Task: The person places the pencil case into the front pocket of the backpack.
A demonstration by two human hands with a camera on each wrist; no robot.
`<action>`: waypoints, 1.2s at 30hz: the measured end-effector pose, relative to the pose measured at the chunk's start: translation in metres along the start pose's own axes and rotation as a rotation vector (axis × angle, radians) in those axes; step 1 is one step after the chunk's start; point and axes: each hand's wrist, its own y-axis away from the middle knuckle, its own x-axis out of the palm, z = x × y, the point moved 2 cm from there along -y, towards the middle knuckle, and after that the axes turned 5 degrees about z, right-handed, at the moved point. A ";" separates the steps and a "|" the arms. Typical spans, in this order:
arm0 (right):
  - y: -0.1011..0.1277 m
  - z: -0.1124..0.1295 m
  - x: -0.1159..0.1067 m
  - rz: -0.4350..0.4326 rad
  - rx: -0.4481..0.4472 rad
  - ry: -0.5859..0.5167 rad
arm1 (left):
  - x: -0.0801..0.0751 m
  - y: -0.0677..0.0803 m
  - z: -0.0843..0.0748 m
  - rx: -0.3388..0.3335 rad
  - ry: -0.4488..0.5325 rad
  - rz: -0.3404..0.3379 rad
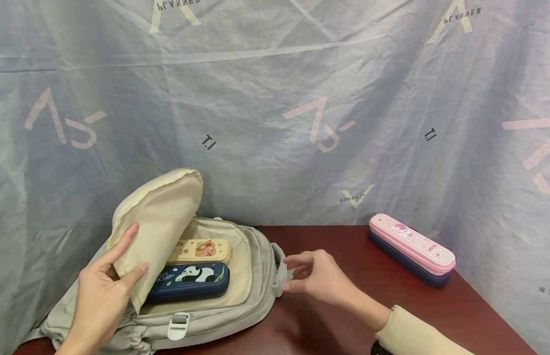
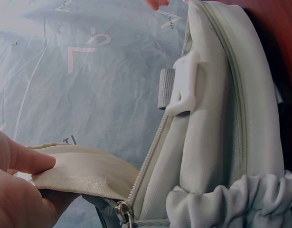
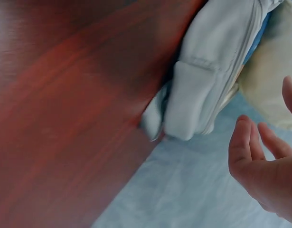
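Backpack of pale grey-green fabric [image 1: 257, 296] lies flat at the near left of the dark red wooden table [image 1: 346, 315], its cream-lined front flap [image 1: 157, 222] lifted. My left hand [image 1: 101, 291] pinches that flap's edge between thumb and fingers and holds it up and back; the left wrist view shows the thumb pressed on the cream lining beside the open zipper [image 2: 148, 161].

Inside the open compartment lie two pencil cases side by side: a cream oblong case with a cartoon print [image 1: 199, 250] on the far side and a navy oblong case with a panda print [image 1: 190, 281] on the near side, touching or very nearly so.

My right hand [image 1: 316, 276] hovers just right of the backpack's side, fingers loosely spread and holding nothing; whether a fingertip brushes the grey webbing handle [image 1: 281, 271] I cannot tell from here. Forearm runs in from the near right, cream sleeve [image 1: 417, 335] at the wrist.

Well apart at the far right sits a pink oblong case [image 1: 412, 242] stacked on a dark blue one [image 1: 405, 264].

Step in hand, as I judge it: loading cases into the bag, two stowed. Next calls for keeping the flap held wide while the free hand swings right to the stacked pair.
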 end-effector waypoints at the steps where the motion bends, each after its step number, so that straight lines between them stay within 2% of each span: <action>1: 0.004 -0.004 -0.003 -0.003 -0.001 -0.005 | 0.000 0.000 0.000 -0.001 -0.006 -0.003; 7: 0.023 -0.025 -0.019 -0.017 0.024 -0.017 | 0.000 0.000 -0.002 -0.003 -0.033 -0.008; 17: 0.051 -0.057 -0.045 -0.079 0.137 -0.006 | -0.001 0.000 -0.001 -0.005 -0.006 -0.003; 25: 0.069 -0.076 -0.063 -0.142 0.194 0.078 | 0.000 -0.001 -0.001 -0.005 -0.001 -0.001; 36: 0.090 -0.095 -0.087 -0.187 0.266 0.162 | -0.001 -0.001 0.000 -0.020 -0.025 -0.013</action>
